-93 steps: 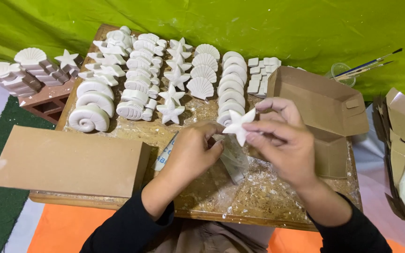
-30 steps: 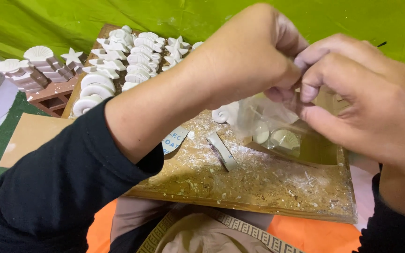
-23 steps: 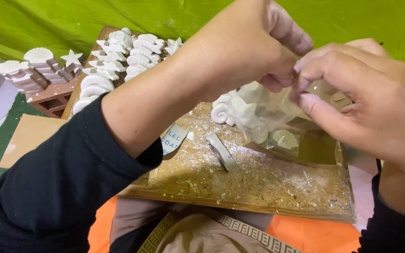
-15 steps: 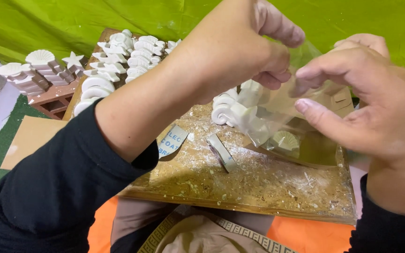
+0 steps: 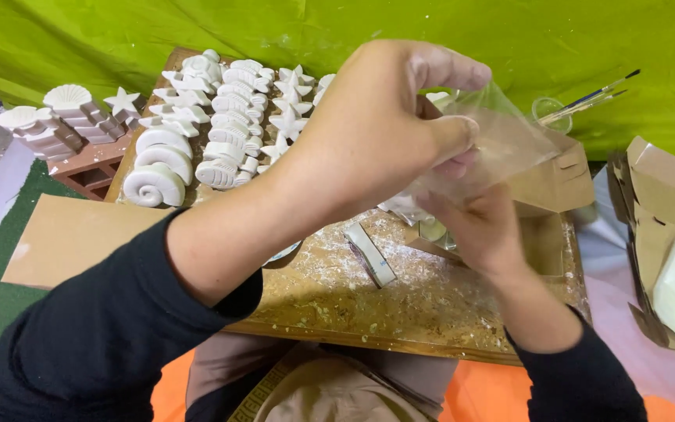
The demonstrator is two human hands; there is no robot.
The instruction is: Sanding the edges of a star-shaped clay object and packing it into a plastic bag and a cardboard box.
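my left hand (image 5: 376, 125) pinches the clear plastic bag (image 5: 501, 144) at its top. my right hand (image 5: 478, 230) grips it from below, above the dusty wooden desk (image 5: 431, 297). white plaster shells (image 5: 197, 148) lie behind.

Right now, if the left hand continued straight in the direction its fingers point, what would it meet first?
Probably the open cardboard box, just beyond the clear plastic bag that the left hand pinches; depth is unclear.

Support: flat wooden board (image 5: 431, 305), dusted with white powder and crumbs. On it: rows of white plaster shell, star and spiral casts (image 5: 220, 133) at the far left; a small white rectangular block (image 5: 374, 255) near the middle; an open brown cardboard box (image 5: 556, 180) at the far right.
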